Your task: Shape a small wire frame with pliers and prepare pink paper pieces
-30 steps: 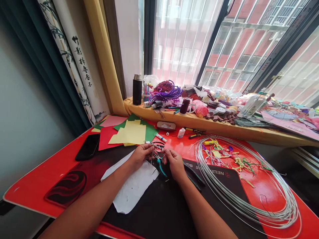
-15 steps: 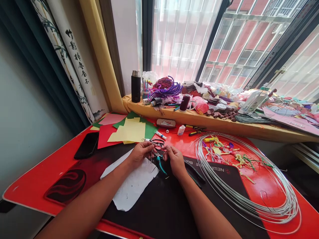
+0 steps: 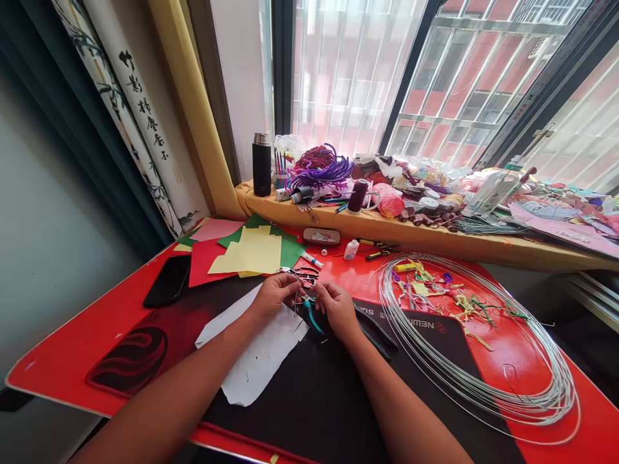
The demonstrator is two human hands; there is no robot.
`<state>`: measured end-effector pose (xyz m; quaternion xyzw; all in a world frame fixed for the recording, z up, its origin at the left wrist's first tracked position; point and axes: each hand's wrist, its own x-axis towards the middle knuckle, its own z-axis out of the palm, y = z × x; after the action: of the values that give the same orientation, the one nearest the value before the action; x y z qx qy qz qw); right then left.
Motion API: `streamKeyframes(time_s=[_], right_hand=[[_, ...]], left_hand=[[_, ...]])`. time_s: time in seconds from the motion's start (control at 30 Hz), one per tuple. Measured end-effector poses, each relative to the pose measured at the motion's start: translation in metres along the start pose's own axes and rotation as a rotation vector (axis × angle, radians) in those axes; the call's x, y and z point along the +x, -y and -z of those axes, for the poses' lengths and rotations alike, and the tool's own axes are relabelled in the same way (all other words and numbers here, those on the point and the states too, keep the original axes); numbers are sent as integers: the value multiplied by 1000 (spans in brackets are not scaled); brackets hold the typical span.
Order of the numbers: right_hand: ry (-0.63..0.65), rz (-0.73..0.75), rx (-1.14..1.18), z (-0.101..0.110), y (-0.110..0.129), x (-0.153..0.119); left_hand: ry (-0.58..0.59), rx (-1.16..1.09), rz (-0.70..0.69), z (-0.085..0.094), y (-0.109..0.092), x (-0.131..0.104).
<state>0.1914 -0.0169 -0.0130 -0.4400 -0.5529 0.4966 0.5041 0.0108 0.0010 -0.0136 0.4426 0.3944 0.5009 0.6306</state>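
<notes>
My left hand (image 3: 276,295) is closed, with its fingertips pinching a thin bent wire (image 3: 296,307) whose end hangs below them. Close on its right, my right hand (image 3: 336,305) is pinched too, thumb against forefinger. What sits in those right fingertips is too small to make out. Just under the gap between both hands lie pliers with teal handles (image 3: 314,318). Behind the fingertips are scissors (image 3: 309,274), partly covered. A crumpled white sheet (image 3: 254,364) lies beneath my left wrist, and dark-handled pliers (image 3: 373,330) rest beside my right wrist.
A large coil of silvery wire (image 3: 536,393) spreads over the right side, around colourful scraps (image 3: 464,309). Coloured paper (image 3: 254,251) and a phone (image 3: 167,281) lie at the left. A small white bottle (image 3: 351,249) stands near the crowded sill (image 3: 333,222).
My right fingertips have shifted slightly left, nearer my left hand. Both hands stay pinched over the same spot. The camera view has moved a little.
</notes>
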Motion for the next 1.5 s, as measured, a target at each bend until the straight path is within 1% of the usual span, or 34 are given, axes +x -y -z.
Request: streamKeyframes(time_s=[0.17, 0.33, 0.5, 0.67, 0.8, 0.93, 1.03, 1.2, 1.37, 1.43, 1.5], right_hand=[[-22, -8, -39, -1, 1, -1], [-16, -8, -46, 0, -1, 1], [-24, 12, -63, 0, -4, 3], [-15, -13, -45, -1, -4, 5], [-24, 10, -61, -1, -5, 5], [-20, -4, -47, -1, -5, 4], [-15, -19, -36, 1, -3, 4], [-4, -9, 0, 2, -2, 1], [2, 21, 38, 1, -3, 1], [-6, 27, 50, 2, -5, 2], [-22, 34, 70, 2, -7, 2]], left_hand=[[-47, 1, -24, -4, -1, -2], [-68, -27, -20, -6, 0, 0], [-84, -34, -21, -5, 3, 4], [-100, -49, -13, -4, 4, 6], [-111, -40, -13, -3, 5, 8], [-111, -40, -9, -2, 6, 9], [-97, -51, -11, -4, 4, 8], [-35, -48, -3, -6, 1, 5], [-28, 21, -43, -4, -1, 3], [10, 49, -41, -3, -3, 1], [83, 69, -9, -1, -6, -2]])
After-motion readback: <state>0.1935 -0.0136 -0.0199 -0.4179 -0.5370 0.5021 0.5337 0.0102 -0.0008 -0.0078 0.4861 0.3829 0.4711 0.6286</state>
